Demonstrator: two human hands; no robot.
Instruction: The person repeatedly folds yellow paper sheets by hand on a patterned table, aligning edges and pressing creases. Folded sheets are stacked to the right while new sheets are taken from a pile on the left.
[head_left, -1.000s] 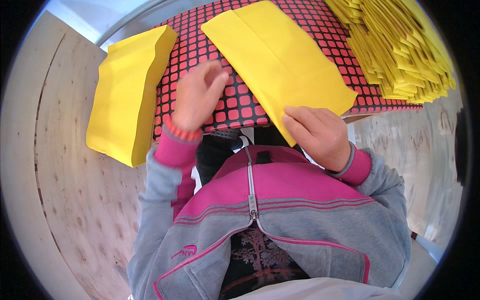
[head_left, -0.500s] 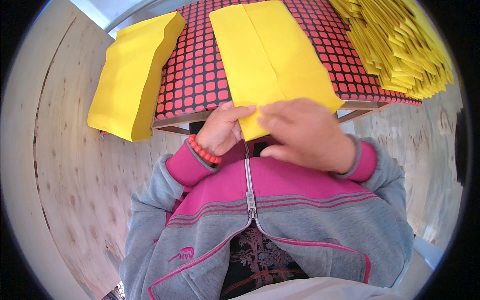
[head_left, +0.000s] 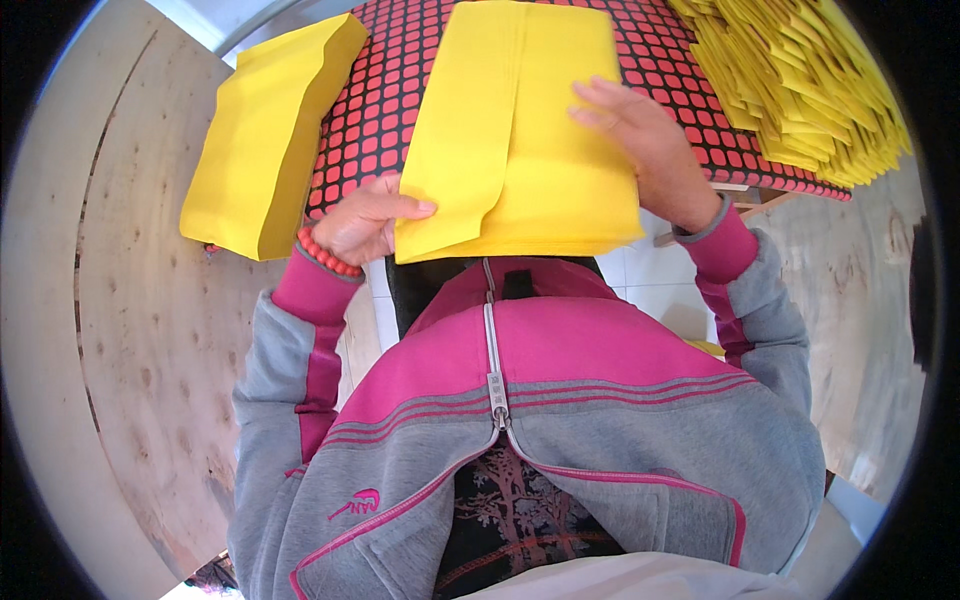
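In front of me a yellow folded sheet (head_left: 460,130), paper or felt-like cloth, lies at the table's near edge on a stack of yellow sheets (head_left: 575,215). A lengthwise edge runs down its middle. My left hand (head_left: 365,220), a red bead bracelet at the wrist, pinches the near left corner of the folded sheet, thumb on top. My right hand (head_left: 640,140) is over the stack's right side, slightly blurred, fingers stretched out and holding nothing. I cannot tell whether its fingertips touch the yellow surface.
The table has a red-and-black patterned cover (head_left: 385,100). A thick yellow pile (head_left: 265,130) sits at the left, jutting past the table's edge. Far right stands a fanned heap of folded yellow pieces (head_left: 800,90). Wooden boards (head_left: 150,300) flank the left side.
My left hand has moved left with the sheet's corner. My right hand has left the near edge and moved up and right. The sheet's near part has shifted left, showing the stack below.
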